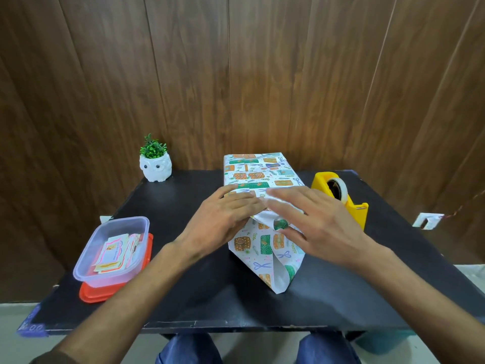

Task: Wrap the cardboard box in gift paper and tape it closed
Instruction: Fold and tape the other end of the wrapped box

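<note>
The box (258, 172) lies on the black table (183, 292), covered in white gift paper printed with green and orange presents. Its near end is open, and loose paper (265, 261) hangs from it down to the table, showing its white inside. My left hand (223, 219) lies flat on the top near edge, fingers pressing the paper. My right hand (315, 222) lies over the right near corner, fingers spread on a folded flap, thumb against the hanging paper. The cardboard itself is hidden.
A yellow tape dispenser (341, 200) with a roll stands to the right of the box. At the left, a clear plastic tub (110, 256) of paper labels sits on a red lid. A white owl pot (155, 168) with a plant stands at the back left.
</note>
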